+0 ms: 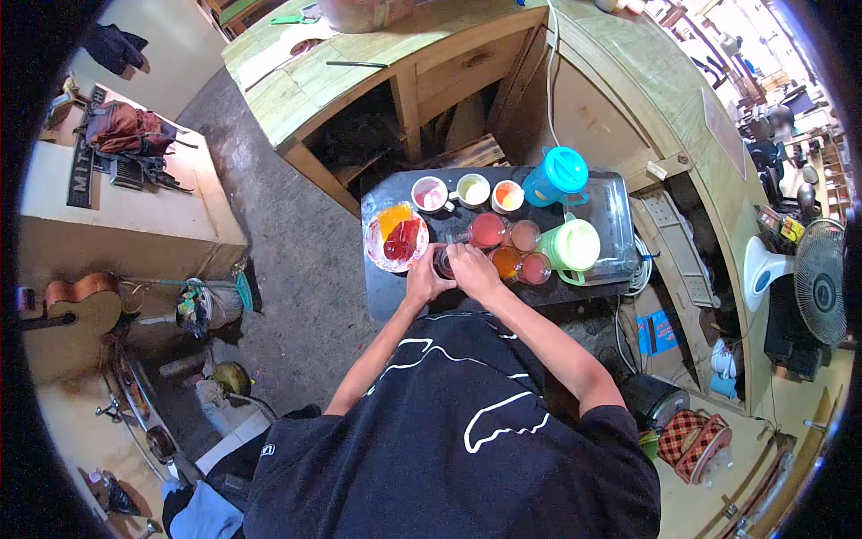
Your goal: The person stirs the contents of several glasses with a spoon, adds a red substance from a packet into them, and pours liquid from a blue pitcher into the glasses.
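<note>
My left hand [426,277] is closed around the side of a small dark glass-like container [443,261] near the front edge of the black table [386,301]. From the other side my right hand [472,269] grips it at the top, fingers covering most of it, so its contents are hidden. Left of the hands lies a plate [374,258] with red and yellow-orange contents. Just right of them stand several glasses of pink, red and orange drink, among them a pink-red one [488,230] and an orange one [505,262].
Behind the glasses are a white mug [430,193], a second mug [472,189] and a white cup [507,196]. A blue lidded pitcher [557,175] and a green one [572,245] stand right, by a clear tray [613,202]. A wooden counter [485,45] borders the far side.
</note>
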Action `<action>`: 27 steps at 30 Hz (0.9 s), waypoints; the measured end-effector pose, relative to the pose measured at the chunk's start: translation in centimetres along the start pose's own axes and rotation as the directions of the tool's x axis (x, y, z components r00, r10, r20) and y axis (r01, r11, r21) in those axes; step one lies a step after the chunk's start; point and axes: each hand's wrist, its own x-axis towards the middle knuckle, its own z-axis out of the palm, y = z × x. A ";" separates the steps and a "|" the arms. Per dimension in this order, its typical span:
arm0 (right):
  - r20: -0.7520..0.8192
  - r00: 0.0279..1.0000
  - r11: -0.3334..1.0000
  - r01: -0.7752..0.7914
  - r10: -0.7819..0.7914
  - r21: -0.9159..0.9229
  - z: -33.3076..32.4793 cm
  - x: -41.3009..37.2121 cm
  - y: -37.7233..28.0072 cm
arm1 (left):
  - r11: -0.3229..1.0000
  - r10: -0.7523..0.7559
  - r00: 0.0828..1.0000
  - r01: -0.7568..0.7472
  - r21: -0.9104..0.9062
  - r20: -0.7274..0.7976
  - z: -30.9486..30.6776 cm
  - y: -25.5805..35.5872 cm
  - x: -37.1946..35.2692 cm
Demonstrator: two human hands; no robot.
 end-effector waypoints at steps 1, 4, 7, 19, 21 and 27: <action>-0.013 1.000 1.000 0.020 -0.020 0.017 -0.1 0.0 0.2 | 1.000 -0.007 1.000 0.007 0.006 0.002 0.0 -0.1 0.1; -0.041 0.997 0.996 0.062 -0.059 0.071 -0.4 -0.1 0.4 | 0.999 0.019 1.000 -0.019 0.028 -0.011 0.0 -0.2 0.1; -0.028 0.996 0.989 0.092 -0.089 0.112 -0.5 -0.2 0.4 | 0.999 0.030 0.999 -0.029 0.031 -0.022 0.0 -0.2 0.1; 0.158 0.970 0.951 0.136 -0.185 0.279 -3.2 -0.4 2.1 | 0.998 -0.013 1.000 0.012 0.054 0.010 -0.2 0.0 0.2; 0.177 0.962 0.927 0.137 -0.209 0.348 -3.0 -0.4 2.2 | 0.998 -0.025 0.999 0.024 0.056 0.019 -0.3 0.2 0.2; 0.123 0.975 0.913 0.127 -0.187 0.387 -1.6 0.1 1.6 | 0.996 -0.010 1.000 0.009 0.088 0.012 -0.5 0.5 0.2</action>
